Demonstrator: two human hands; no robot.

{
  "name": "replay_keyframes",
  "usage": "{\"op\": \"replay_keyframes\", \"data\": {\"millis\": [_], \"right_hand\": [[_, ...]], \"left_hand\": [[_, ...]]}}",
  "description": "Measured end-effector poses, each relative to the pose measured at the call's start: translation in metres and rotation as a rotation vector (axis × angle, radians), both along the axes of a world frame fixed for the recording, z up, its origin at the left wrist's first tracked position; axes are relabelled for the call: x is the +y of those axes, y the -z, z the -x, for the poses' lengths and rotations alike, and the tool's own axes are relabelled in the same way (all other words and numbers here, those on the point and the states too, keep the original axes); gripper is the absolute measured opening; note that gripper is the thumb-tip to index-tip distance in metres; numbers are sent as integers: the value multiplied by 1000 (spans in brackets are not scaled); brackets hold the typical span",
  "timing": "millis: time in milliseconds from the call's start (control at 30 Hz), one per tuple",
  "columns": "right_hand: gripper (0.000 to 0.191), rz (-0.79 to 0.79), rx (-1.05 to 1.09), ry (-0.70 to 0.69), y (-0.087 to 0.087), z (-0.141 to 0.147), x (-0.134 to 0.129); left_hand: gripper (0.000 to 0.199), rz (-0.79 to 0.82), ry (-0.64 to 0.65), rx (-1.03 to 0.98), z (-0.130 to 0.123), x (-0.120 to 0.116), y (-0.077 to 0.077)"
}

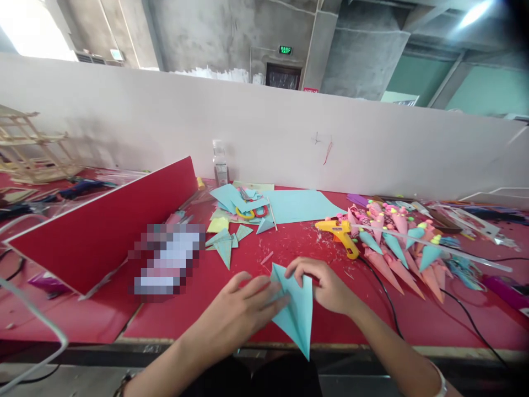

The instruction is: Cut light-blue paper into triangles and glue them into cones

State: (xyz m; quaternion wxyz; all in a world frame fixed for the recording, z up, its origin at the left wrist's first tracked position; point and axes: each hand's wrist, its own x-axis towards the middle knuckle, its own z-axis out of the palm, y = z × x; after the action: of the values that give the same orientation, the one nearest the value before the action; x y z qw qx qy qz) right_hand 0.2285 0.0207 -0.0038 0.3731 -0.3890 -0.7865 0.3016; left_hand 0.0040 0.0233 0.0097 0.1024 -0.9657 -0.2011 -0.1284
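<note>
A light-blue sheet of paper (301,311), creased into a pointed shape, is held just above the front edge of the table with its tip downward. My right hand (324,281) pinches its upper right edge, fingers curled over the top and the thumb behind. From the left, my left hand (248,303) lies across the sheet, its fingers stretched and apart, the tips touching the paper's face. Farther back are a yellow glue gun (339,234) and blue paper offcuts (223,245).
Pink and blue paper cones (397,242) are piled at right, beside a cable. Scissors (244,214) lie on a large blue sheet (297,205). A clear bottle (220,165) stands by the white partition (264,127). A red divider (107,220) and a blurred object (169,259) are at left.
</note>
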Motion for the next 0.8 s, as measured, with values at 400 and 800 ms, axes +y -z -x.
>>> {"op": "replay_keyframes", "data": {"millis": [400, 800], "right_hand": [[46, -198, -659, 27, 18, -6, -57], [21, -207, -440, 178, 35, 8, -62]], "left_hand": [[31, 203, -21, -11, 15, -3, 35], [24, 362, -97, -154, 20, -9, 38]]}}
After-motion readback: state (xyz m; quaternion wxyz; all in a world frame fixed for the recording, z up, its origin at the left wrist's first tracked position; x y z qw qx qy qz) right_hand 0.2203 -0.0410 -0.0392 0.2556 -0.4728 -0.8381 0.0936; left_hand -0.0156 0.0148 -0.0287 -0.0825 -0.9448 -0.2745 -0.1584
